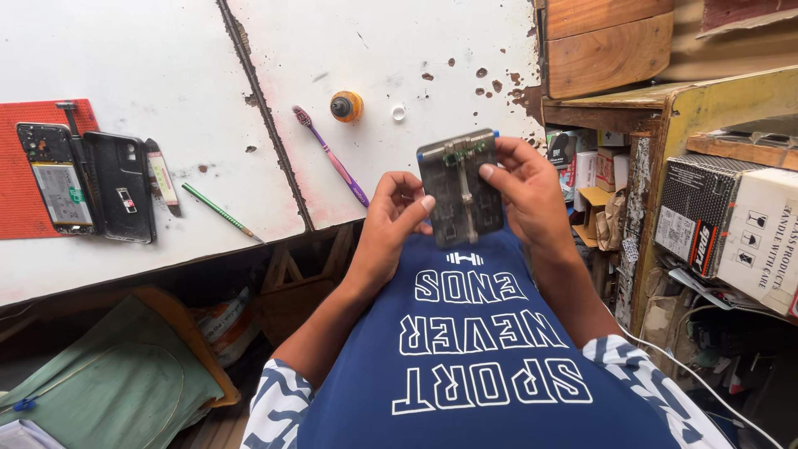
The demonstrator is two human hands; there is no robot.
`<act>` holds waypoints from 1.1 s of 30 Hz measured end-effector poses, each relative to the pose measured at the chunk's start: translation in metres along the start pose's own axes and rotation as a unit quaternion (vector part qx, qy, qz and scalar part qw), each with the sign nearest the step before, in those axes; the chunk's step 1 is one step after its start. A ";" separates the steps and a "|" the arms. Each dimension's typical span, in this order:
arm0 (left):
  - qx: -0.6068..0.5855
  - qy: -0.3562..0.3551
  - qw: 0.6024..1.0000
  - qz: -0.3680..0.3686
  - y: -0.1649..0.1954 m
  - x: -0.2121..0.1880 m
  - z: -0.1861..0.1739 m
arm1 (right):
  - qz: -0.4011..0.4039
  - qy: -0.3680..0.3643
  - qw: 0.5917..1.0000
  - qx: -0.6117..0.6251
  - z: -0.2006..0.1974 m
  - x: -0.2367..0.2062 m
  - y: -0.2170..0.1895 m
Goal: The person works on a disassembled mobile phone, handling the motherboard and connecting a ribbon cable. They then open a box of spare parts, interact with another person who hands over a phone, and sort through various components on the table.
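Hands — two — grip one metal clamp plate (460,188).

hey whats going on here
A person seated at a white worktable holds a grey metal clamping fixture up in both hands: the left hand grips its lower left edge, the right hand its right side. On the table lie an opened phone and its black back cover on a red mat, a purple toothbrush, a green pencil and a small orange bottle.

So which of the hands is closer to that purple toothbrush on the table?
Left. The left hand sits just right of the purple toothbrush; the right hand is farther, beyond the metal holder.
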State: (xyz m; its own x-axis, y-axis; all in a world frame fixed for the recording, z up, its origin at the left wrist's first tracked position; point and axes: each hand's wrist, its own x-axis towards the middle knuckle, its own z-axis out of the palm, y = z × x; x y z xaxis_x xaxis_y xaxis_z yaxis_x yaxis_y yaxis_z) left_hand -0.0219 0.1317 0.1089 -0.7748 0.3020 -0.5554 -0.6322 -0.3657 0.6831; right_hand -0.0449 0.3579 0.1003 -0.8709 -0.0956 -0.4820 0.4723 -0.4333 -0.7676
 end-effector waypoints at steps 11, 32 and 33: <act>0.217 -0.057 0.955 0.196 0.079 -0.051 0.030 | -0.007 -0.119 0.991 -0.059 0.049 -0.058 -0.036; 0.308 0.006 0.895 0.323 0.056 -0.065 0.050 | -0.055 -0.164 0.975 -0.144 0.050 -0.075 -0.047; 0.311 0.009 0.893 0.326 0.056 -0.065 0.051 | -0.057 -0.162 0.974 -0.145 0.050 -0.076 -0.047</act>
State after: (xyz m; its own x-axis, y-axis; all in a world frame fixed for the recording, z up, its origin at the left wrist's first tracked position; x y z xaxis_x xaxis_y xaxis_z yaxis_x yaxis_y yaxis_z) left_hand -0.0069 0.1360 0.2075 -0.9809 0.1875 0.0523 0.0725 0.1026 0.9921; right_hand -0.0079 0.3403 0.1940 -0.8948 -0.3595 -0.2649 0.3481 -0.1898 -0.9180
